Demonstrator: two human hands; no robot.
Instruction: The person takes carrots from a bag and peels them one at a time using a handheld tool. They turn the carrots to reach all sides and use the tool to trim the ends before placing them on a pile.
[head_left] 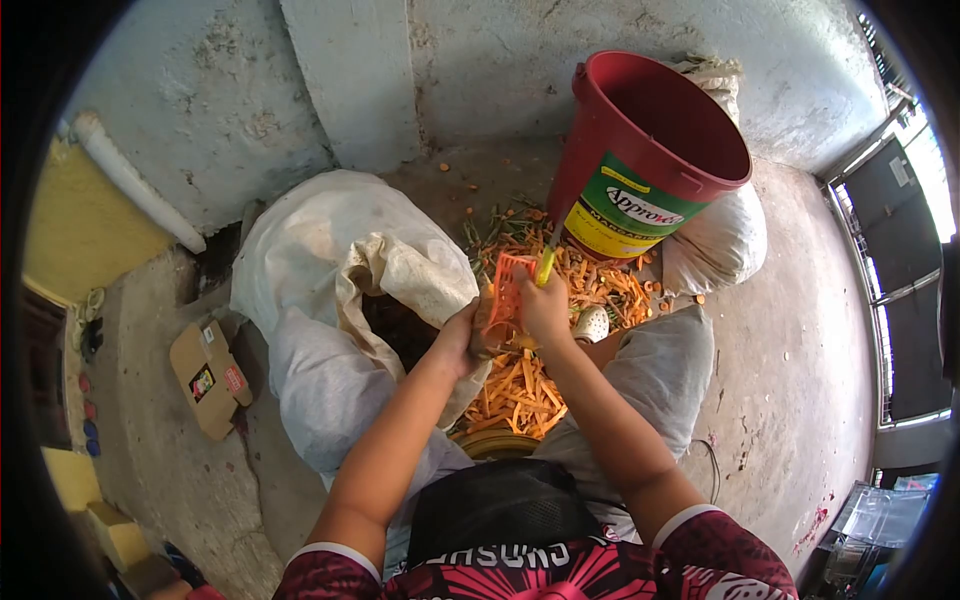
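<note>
Between my hands is an orange perforated plastic piece (507, 290), with something brownish against its left side. My left hand (464, 338) is closed at that left side; its fingertips are hidden, so I cannot tell exactly what they grip. My right hand (546, 308) is closed around a yellow-handled knife (545, 266), its thin blade pointing up and away, and presses close to the orange piece. Below them, orange peel strips (517, 395) fill a container with a yellowish rim (497, 445) between my legs. More peelings (605, 285) lie heaped on the floor beyond.
A large red bucket (655, 130) with a margarine label stands tilted in view behind the heap. To the left sits a big white sack (330, 225) with a rolled-open mouth. Another full sack (722, 240) rests beside the bucket. A flattened cardboard box (208, 380) lies at left.
</note>
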